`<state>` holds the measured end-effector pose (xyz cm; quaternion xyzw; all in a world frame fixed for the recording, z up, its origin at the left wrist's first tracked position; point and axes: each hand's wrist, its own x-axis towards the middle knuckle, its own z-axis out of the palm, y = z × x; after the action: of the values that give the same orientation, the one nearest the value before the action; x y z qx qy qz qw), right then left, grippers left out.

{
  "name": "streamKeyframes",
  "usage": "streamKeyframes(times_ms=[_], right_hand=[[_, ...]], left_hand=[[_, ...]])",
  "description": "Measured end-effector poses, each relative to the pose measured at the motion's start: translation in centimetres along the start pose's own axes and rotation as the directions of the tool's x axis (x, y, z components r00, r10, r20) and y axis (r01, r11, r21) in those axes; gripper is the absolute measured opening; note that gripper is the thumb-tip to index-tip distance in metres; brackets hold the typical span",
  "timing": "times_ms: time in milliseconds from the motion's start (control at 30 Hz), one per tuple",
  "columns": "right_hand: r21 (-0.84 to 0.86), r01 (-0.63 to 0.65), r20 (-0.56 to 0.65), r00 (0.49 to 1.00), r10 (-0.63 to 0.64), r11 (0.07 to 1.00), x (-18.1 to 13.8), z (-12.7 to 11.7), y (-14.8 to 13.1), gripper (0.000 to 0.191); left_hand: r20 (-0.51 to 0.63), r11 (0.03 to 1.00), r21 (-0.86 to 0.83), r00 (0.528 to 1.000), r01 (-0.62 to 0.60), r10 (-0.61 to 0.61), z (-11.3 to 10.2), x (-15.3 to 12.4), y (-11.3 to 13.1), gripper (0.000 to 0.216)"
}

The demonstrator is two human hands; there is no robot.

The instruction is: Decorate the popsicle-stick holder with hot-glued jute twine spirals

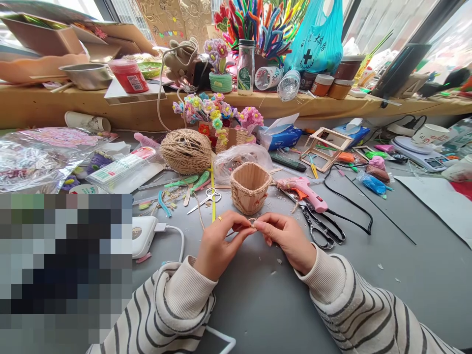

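Note:
My left hand [221, 241] and my right hand [285, 238] meet fingertip to fingertip over the grey table, both pinching a short piece of jute twine [252, 224] between them. Just beyond the fingers stands a small basket of wooden sticks [250, 187] bound with twine. A big ball of jute twine [186, 151] lies behind it to the left. A pink glue gun [304, 189] and black scissors [322, 228] lie right of the basket. Small silver scissors [206, 199] lie to its left.
A white power bank [142, 236] with cable sits at left beside a blurred patch. Pipe-cleaner flowers [216, 113], a tissue pack [280, 135], a wooden frame [324, 147], a scale [420, 152] and clay pieces crowd the back. A cluttered shelf [44, 105] runs behind.

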<state>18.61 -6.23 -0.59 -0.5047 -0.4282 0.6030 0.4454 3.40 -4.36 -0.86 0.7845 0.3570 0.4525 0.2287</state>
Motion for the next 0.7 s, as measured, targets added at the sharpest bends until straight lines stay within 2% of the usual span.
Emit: streamKeyframes(times_ms=[233,700], right_hand=[[0.038,-0.009,0.010,1.000,0.009,0.999,0.00,0.03,0.19,0.023],[0.020,0.007,0.069,0.998,-0.009,1.000,0.03,0.07,-0.29,0.024]], left_hand=[[0.043,0.999,-0.013,0.998,0.047,-0.046,-0.07,-0.08,-0.04,0.005],[0.045,0.994,-0.051,0.994,0.099,-0.097,-0.22,0.05,-0.01,0.005]])
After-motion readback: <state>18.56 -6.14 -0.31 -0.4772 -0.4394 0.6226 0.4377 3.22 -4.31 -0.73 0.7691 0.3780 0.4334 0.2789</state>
